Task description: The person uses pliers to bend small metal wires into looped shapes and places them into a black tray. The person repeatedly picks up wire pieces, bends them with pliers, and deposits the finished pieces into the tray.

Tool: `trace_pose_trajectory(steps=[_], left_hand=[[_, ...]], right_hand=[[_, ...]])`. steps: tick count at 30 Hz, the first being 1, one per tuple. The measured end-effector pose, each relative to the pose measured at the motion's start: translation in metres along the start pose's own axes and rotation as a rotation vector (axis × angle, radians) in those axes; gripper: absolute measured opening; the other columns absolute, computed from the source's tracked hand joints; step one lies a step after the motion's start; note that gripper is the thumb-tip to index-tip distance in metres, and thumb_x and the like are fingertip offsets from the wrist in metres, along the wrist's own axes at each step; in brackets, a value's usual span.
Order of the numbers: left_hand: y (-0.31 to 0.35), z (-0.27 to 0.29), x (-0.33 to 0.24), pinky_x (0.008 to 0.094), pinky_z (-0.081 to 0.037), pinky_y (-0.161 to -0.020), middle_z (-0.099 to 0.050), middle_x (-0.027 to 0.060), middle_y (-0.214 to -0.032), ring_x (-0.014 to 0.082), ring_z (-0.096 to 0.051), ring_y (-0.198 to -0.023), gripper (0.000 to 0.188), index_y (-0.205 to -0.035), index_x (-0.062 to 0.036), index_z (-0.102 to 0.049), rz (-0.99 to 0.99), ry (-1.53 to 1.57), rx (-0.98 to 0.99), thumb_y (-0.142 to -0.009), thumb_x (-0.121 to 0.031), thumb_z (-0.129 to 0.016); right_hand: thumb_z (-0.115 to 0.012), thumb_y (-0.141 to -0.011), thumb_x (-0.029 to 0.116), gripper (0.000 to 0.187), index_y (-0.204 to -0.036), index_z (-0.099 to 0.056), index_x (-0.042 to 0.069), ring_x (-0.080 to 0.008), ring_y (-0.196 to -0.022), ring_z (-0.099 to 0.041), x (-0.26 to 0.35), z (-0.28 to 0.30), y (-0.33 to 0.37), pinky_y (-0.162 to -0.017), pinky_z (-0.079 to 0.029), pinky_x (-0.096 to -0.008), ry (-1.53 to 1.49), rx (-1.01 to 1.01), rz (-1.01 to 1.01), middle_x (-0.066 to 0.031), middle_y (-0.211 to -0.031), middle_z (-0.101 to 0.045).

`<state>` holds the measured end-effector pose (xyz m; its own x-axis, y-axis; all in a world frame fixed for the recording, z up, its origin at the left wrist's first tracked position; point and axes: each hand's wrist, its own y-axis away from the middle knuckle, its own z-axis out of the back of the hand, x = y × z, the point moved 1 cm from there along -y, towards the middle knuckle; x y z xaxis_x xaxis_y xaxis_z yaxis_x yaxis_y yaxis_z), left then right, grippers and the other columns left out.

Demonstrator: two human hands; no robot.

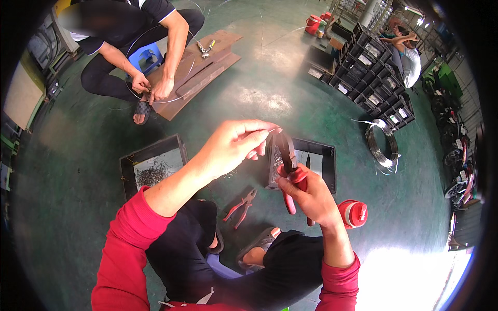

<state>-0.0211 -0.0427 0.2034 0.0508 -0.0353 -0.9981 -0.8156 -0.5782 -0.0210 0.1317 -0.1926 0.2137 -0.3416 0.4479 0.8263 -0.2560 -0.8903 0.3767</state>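
Out in front of me, my left hand (239,145) is closed in a pinch, with a short thin wire (272,130) at its fingertips. The wire's end meets the tip of the red-handled pliers (286,149). My right hand (311,196) grips those pliers by the handles, jaws pointing up and away. Whether the jaws have closed on the wire is too small to tell. Below my hands, a second pair of red-handled pliers (241,208) lies on the floor between my feet.
A black crate (124,173) with small wire pieces stands left; another crate (332,165) sits behind the pliers. Right are a red-lidded container (354,213), a wire coil (383,147) and stacked crates (358,78). Across, a co-worker's hands (154,89) handle wire over a rusty steel beam (220,52).
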Motion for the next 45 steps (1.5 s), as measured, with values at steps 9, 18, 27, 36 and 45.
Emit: trace_pose_trajectory(steps=[9, 18, 27, 36, 45], left_hand=[[0.001, -0.003, 0.001, 0.0214, -0.041, -0.062, -0.056, -0.0003, -0.074, 0.0059, -0.051, -0.068, 0.030, -0.122, 0.0019, -0.060, 0.031, -0.027, 0.006, -0.101, -0.016, -0.049], [0.002, -0.002, 0.002, 0.0220, -0.041, -0.061, -0.056, -0.0008, -0.074, 0.0058, -0.051, -0.067, 0.030, -0.123, 0.0016, -0.059, 0.024, -0.044, -0.001, -0.101, -0.016, -0.048], [0.006, -0.006, 0.003, 0.0217, -0.041, -0.061, -0.054, -0.0008, -0.073, 0.0054, -0.049, -0.067, 0.031, -0.125, 0.0024, -0.058, 0.029, -0.086, 0.005, -0.101, -0.014, -0.048], [0.013, -0.019, 0.004, 0.0214, -0.043, -0.060, -0.055, -0.0008, -0.073, 0.0054, -0.051, -0.067, 0.030, -0.123, 0.0037, -0.059, -0.063, -0.184, -0.120, -0.100, -0.014, -0.048], [0.014, -0.026, 0.004, 0.0219, -0.045, -0.058, -0.056, -0.0002, -0.072, 0.0053, -0.052, -0.065, 0.030, -0.122, 0.0024, -0.060, -0.012, -0.133, -0.146, -0.101, -0.014, -0.047]], right_hand=[[-0.065, -0.090, 0.026, 0.033, -0.109, -0.062, 0.000, -0.0150, -0.068, -0.057, -0.005, -0.001, -0.001, -0.067, -0.047, -0.0311, 0.038, -0.080, 0.114, -0.0093, -0.077, -0.063], [-0.065, -0.091, 0.025, 0.030, -0.108, -0.061, 0.000, -0.0163, -0.070, -0.060, -0.013, -0.007, -0.006, -0.069, -0.048, -0.0324, -0.018, -0.081, 0.168, -0.0098, -0.077, -0.064], [-0.064, -0.093, 0.020, 0.024, -0.101, -0.058, -0.002, -0.0113, -0.070, -0.052, -0.011, -0.010, -0.005, -0.068, -0.046, -0.0282, 0.112, -0.193, 0.216, -0.0064, -0.075, -0.061], [-0.067, -0.090, 0.021, 0.023, -0.099, -0.060, 0.001, -0.0262, -0.065, -0.065, -0.014, -0.011, -0.013, -0.064, -0.050, -0.0347, 0.198, -0.278, 0.288, -0.0156, -0.073, -0.066], [-0.068, -0.089, 0.020, 0.023, -0.095, -0.057, 0.002, -0.0349, -0.066, -0.064, -0.024, -0.016, -0.020, -0.062, -0.049, -0.0374, 0.197, -0.333, 0.306, -0.0187, -0.073, -0.064]])
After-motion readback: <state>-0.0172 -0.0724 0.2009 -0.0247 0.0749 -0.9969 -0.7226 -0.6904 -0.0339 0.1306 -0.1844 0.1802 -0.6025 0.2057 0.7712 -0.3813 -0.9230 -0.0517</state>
